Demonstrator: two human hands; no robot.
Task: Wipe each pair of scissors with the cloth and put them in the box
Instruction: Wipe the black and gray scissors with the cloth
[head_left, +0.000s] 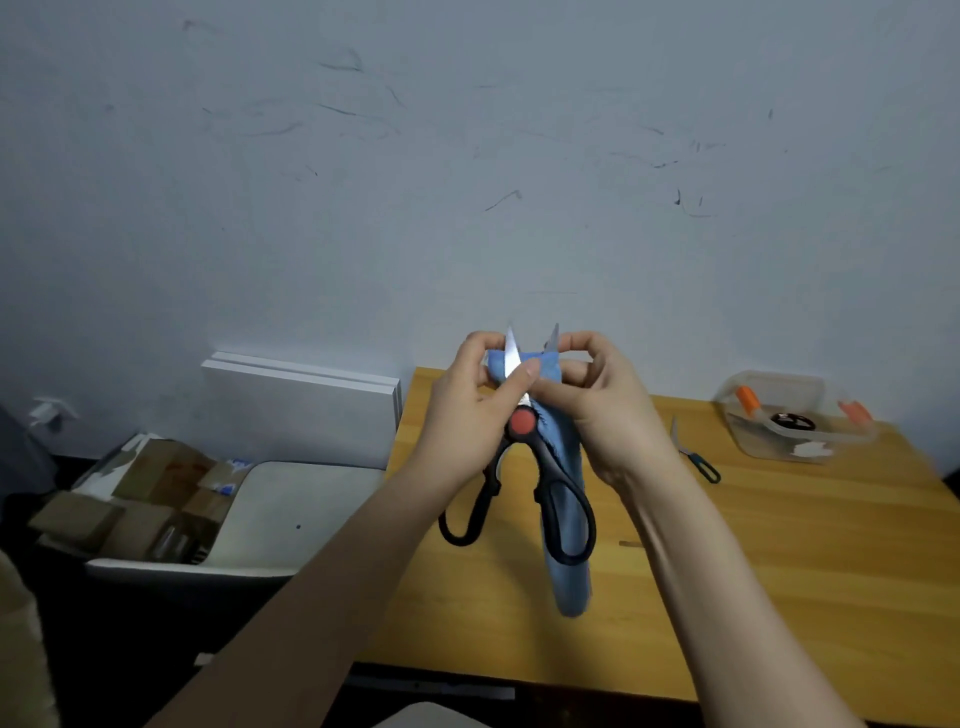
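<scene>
Scissors (521, 423) open, blades up; left grip (462, 415) pinching blade, right grip (613, 415) pinching cloth (571, 587). I'd wipe pivot toward tip, staying off edges.

Dim, cool, even light, soft shadows, lower left of frame sunk in darkness, wide-angle bending at edges, slight overall softness

Hidden under the thumb of the left hand (467, 415): mid-length of one blade of the black-handled scissors (521, 423). Bunched out of sight behind the blades and the right hand (608, 415): top of the blue cloth (571, 587). Blurred through the clear box (810, 452): orange-handled items (748, 400), possibly scissors. Too small to resolve: the slim pair (696, 460) on the table (779, 597). Cut off at right and bottom edges: that table. Cut off at the bottom edge: both forearms.
</scene>
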